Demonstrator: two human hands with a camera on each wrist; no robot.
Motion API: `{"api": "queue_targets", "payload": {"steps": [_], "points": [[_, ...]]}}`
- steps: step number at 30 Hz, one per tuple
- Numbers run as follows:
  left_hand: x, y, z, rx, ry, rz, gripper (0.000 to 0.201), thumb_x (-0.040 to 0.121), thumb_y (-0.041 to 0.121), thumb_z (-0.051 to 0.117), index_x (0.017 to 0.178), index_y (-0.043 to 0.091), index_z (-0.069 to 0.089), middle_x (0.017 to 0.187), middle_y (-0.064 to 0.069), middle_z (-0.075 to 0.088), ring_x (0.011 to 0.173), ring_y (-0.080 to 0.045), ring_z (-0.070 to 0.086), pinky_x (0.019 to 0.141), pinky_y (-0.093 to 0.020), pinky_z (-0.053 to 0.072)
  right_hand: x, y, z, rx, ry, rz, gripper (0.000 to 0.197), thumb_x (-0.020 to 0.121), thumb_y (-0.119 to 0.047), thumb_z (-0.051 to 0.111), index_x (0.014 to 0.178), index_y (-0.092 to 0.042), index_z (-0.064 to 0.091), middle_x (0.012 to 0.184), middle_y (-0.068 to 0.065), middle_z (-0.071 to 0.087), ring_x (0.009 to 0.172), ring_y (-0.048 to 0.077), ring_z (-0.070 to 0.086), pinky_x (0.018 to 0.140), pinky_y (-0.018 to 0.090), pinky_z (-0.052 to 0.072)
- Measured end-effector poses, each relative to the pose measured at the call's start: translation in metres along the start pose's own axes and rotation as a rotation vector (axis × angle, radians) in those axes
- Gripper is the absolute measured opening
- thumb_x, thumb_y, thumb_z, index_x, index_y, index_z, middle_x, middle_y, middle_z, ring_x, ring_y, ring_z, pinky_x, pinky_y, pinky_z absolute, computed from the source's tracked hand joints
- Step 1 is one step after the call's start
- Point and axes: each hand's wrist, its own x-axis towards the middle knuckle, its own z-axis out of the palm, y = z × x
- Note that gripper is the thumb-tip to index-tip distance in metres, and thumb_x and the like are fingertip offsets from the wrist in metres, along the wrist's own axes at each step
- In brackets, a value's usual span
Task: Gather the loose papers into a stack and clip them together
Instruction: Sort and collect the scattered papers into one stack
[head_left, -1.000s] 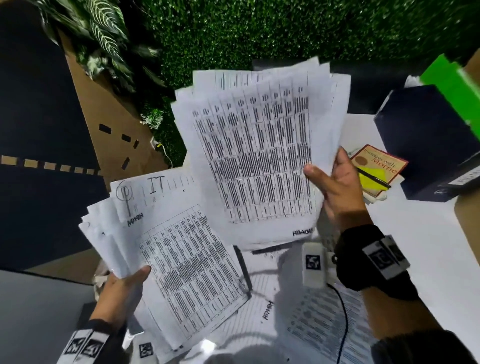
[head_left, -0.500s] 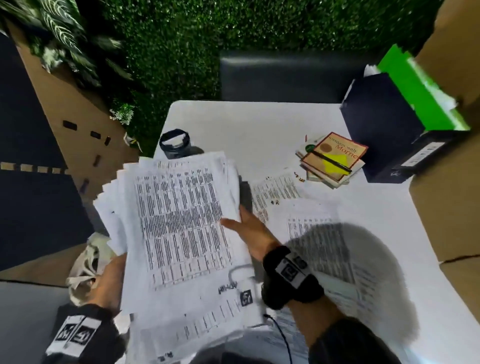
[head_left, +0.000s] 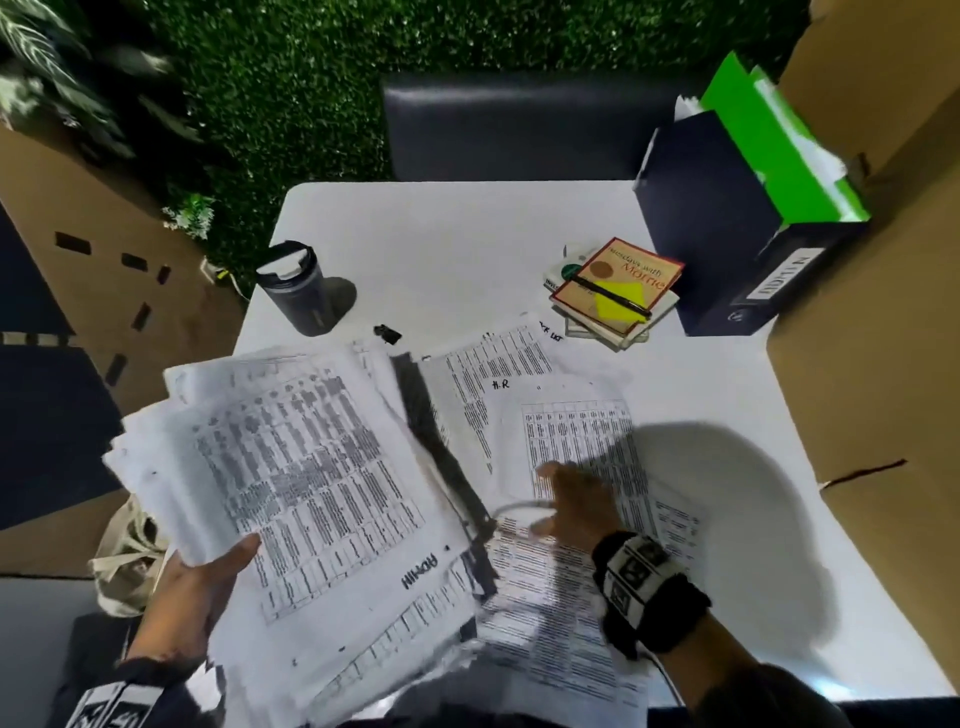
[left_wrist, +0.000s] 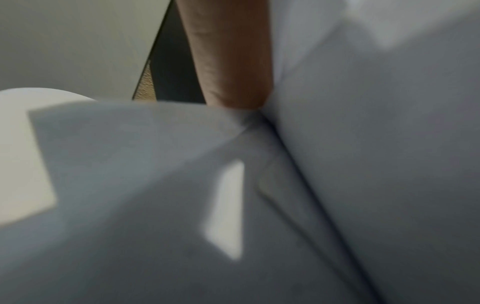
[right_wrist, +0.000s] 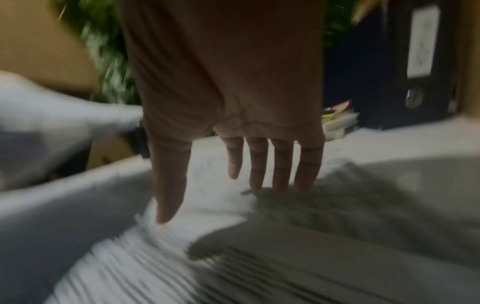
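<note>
My left hand (head_left: 208, 587) grips a thick, fanned stack of printed sheets (head_left: 291, 467) at its lower left edge, thumb on top, lifted over the table's left side. The left wrist view shows only one finger (left_wrist: 231, 61) against blurred white paper (left_wrist: 363, 164). My right hand (head_left: 566, 499) reaches out flat, fingers straight, over loose printed papers (head_left: 576, 431) lying on the white table (head_left: 467, 234). In the right wrist view its fingertips (right_wrist: 280, 185) touch the top sheet (right_wrist: 215, 191). A small black binder clip (head_left: 387, 333) lies on the table beyond the papers.
A dark tumbler (head_left: 298, 291) stands at the table's far left. Stacked books with a pen and yellow note (head_left: 615, 288) sit far right, beside a dark file box with green folders (head_left: 748, 228). Cardboard boxes (head_left: 883, 312) flank the right edge; a chair back (head_left: 519, 124) is beyond.
The two bundles were brought together into my left hand and lowered. My right hand let go of them and moved right and forward onto the loose sheets on the table.
</note>
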Motion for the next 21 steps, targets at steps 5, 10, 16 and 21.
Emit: {"api": "queue_targets", "payload": {"steps": [5,10,16,21], "points": [[-0.005,-0.006,-0.007,-0.100,0.095,-0.084,0.039,0.087,0.020,0.063,0.088,-0.016,0.047,0.063,-0.021,0.063,0.063,-0.026,0.060,0.066,-0.027,0.042,-0.008,0.047,0.029,-0.289,0.082,0.036,0.074,0.035,-0.022,0.087,0.098,-0.021,0.048,0.082,0.009,0.069,0.076,0.034,0.068,0.066,0.047,0.050],[-0.010,-0.017,-0.012,-0.128,0.179,-0.087,0.096,0.066,0.046,0.080,0.133,-0.007,0.037,0.112,-0.040,0.048,0.107,-0.059,0.046,0.104,-0.056,0.032,-0.004,0.063,0.021,-0.083,-0.088,-0.041,0.038,0.078,-0.025,0.066,0.116,-0.019,0.061,0.108,0.007,0.065,0.102,0.024,0.060,0.087,0.031,0.044],[-0.034,-0.004,-0.016,-0.163,0.180,-0.051,0.067,0.081,0.030,0.072,0.128,-0.011,0.049,0.124,-0.038,0.052,0.104,-0.033,0.049,0.070,-0.021,0.035,-0.008,0.070,-0.040,0.702,0.108,0.060,0.015,0.085,-0.006,0.060,0.081,-0.019,0.053,0.068,0.002,0.060,0.065,0.019,0.056,0.063,0.027,0.044],[-0.035,-0.006,-0.014,-0.144,0.220,-0.024,0.046,0.093,0.006,0.053,0.127,-0.023,0.042,0.128,-0.052,0.037,0.118,-0.049,0.045,0.085,-0.026,0.035,0.005,0.098,-0.039,0.544,0.312,0.359,0.022,0.080,-0.023,0.067,0.089,-0.003,0.060,0.089,0.016,0.060,0.095,0.030,0.058,0.072,0.034,0.043]]}}
